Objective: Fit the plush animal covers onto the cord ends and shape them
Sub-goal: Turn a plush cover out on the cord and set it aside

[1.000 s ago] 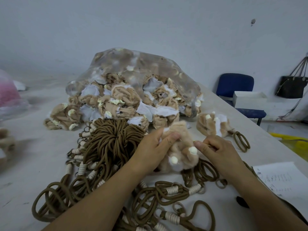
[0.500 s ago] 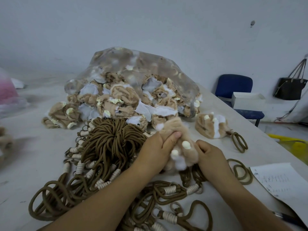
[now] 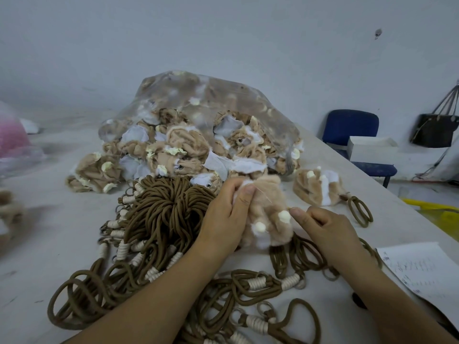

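Head view. Centre frame: the left hand [image 3: 223,219] grips the upper part of a tan plush cover [image 3: 269,207], fingers curled round it and thumb pressed on top. The right hand [image 3: 323,227] has its fingers curled, pinching the cover's right edge beside a cream nub. The cover sits above looped brown cords [image 3: 169,214] on the table [image 3: 37,244]. Behind is a clear bag [image 3: 223,100] of covers. Right of centre lies a fitted cover [image 3: 318,187]. A paper sheet [image 3: 422,269] lies at lower right.

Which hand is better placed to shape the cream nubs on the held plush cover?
Right, probably. The left hand grips the top of the plush cover, steadying it; the right hand sits beside the nearer cream nub.
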Available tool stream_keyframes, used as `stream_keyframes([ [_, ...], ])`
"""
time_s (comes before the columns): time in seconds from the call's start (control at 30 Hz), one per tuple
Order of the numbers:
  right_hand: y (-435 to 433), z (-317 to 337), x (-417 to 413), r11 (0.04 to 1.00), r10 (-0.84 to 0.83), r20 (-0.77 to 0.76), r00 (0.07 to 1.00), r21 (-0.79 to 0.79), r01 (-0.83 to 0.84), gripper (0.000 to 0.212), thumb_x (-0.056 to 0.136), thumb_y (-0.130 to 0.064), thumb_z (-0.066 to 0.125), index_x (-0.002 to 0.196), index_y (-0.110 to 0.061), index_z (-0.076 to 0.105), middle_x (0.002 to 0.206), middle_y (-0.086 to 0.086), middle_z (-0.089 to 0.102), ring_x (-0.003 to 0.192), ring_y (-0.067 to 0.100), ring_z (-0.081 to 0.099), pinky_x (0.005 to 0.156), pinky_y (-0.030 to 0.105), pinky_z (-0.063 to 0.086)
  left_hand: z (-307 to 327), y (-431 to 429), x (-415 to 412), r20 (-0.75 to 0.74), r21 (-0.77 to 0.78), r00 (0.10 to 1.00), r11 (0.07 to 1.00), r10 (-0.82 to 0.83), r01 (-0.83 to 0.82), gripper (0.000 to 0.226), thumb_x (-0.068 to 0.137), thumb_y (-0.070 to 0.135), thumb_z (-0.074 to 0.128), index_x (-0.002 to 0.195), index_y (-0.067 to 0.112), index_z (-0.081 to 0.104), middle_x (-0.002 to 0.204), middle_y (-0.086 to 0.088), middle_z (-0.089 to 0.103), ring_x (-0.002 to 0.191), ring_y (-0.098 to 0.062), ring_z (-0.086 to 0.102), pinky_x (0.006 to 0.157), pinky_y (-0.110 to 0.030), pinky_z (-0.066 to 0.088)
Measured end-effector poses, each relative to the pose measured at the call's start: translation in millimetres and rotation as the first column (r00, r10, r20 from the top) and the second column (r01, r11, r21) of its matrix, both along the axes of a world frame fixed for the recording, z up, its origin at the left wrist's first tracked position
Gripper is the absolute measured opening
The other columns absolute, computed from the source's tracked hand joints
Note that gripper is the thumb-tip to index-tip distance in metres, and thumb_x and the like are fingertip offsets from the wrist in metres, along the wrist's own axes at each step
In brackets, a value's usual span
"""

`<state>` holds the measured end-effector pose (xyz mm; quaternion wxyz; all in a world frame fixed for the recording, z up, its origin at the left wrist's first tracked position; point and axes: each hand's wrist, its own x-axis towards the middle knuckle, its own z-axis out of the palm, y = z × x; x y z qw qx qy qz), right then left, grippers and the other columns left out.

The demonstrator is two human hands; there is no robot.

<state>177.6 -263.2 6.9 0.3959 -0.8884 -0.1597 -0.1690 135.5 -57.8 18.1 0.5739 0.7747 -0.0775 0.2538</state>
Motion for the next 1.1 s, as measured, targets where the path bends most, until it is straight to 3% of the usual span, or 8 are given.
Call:
stream_keyframes([
  [0.17,-3,3,1,0.998,0.056,0.021,0.998,-0.025,-0.056,0.052,0.074,-0.069,0.048,0.050,-0.025,0.032,0.047,-0.011,0.042,0.048,0.004,0.041,0.061,0.024,0.026,5,-1,-2,0.077,0.018,0.995,0.998,-0.064,0.063,0.020,0.099,0.036,0.042,0.107,0.042,0.059,0.114,0.030,0.059,0.107,0.012,0.055,0.086,-0.003,0.038],
  [0.47,1,2,0,0.997,0.071,0.017,0.997,-0.004,-0.071,0.053,0.072,-0.071,0.047,0.054,-0.022,0.039,0.047,-0.011,0.041,0.048,0.004,0.041,0.059,0.023,0.024,5,-5,-5,0.060,0.099,0.996,0.993,-0.072,0.066,0.023,0.099,0.042,0.039,0.090,0.028,0.056,0.080,0.010,0.061,0.076,-0.001,0.057,0.066,-0.014,0.043],
  [0.63,7,1,-2,0.997,0.076,0.021,0.997,0.000,-0.076,0.065,0.069,-0.074,0.044,0.056,-0.010,0.041,0.049,-0.007,0.040,0.048,0.005,0.038,0.052,0.015,0.028,2,-6,-4,0.007,0.059,0.997,0.996,-0.072,0.071,0.019,0.098,0.042,0.045,0.084,0.032,0.052,0.073,0.015,0.059,0.069,0.003,0.054,0.062,-0.016,0.044],
  [0.7,10,0,-3,0.996,0.087,-0.013,0.996,0.025,-0.086,0.061,0.072,-0.069,0.046,0.057,-0.010,0.041,0.049,-0.006,0.039,0.049,0.006,0.036,0.052,0.017,0.027,3,-8,-4,-0.035,-0.022,0.994,0.994,-0.104,0.103,0.019,0.091,0.049,0.044,0.089,0.035,0.056,0.082,0.025,0.063,0.077,0.007,0.059,0.069,-0.015,0.045],
  [0.8,13,-2,-5,0.994,0.091,-0.071,0.993,0.059,-0.087,0.050,0.084,-0.051,0.056,0.059,-0.011,0.041,0.048,-0.006,0.038,0.048,0.004,0.033,0.047,0.017,0.030,8,-14,-7,0.009,-0.102,0.983,0.977,-0.185,0.185,0.020,0.094,0.037,0.045,0.095,0.046,0.064,0.094,0.040,0.063,0.094,0.017,0.058,0.079,-0.005,0.042],
  [0.87,16,-4,-6,0.996,0.060,-0.088,0.994,0.066,-0.055,0.042,0.086,-0.043,0.056,0.060,-0.014,0.042,0.048,-0.007,0.039,0.048,0.004,0.034,0.046,0.019,0.028,6,-17,-7,-0.023,-0.132,0.972,0.965,-0.234,0.229,0.024,0.094,0.037,0.045,0.092,0.048,0.066,0.089,0.029,0.068,0.088,0.009,0.062,0.079,-0.013,0.047],
  [0.93,21,-4,-9,0.997,0.035,-0.095,0.995,0.075,-0.028,0.040,0.084,-0.048,0.053,0.059,-0.018,0.042,0.047,-0.008,0.039,0.047,0.005,0.034,0.049,0.026,0.027,1,-20,-6,-0.088,-0.125,0.965,0.964,-0.247,0.236,0.022,0.090,0.046,0.045,0.086,0.045,0.067,0.079,0.017,0.069,0.079,-0.002,0.065,0.077,-0.028,0.051],
  [1.1,25,2,-14,0.999,-0.043,-0.063,0.997,0.015,0.044,0.061,0.071,-0.073,0.039,0.063,-0.012,0.041,0.049,-0.003,0.042,0.047,0.009,0.035,0.052,0.035,0.033,-3,-16,-4,-0.050,-0.118,0.976,0.971,-0.214,0.207,0.027,0.091,0.049,0.048,0.096,0.035,0.070,0.093,0.013,0.072,0.092,-0.002,0.066,0.084,-0.022,0.051],
])
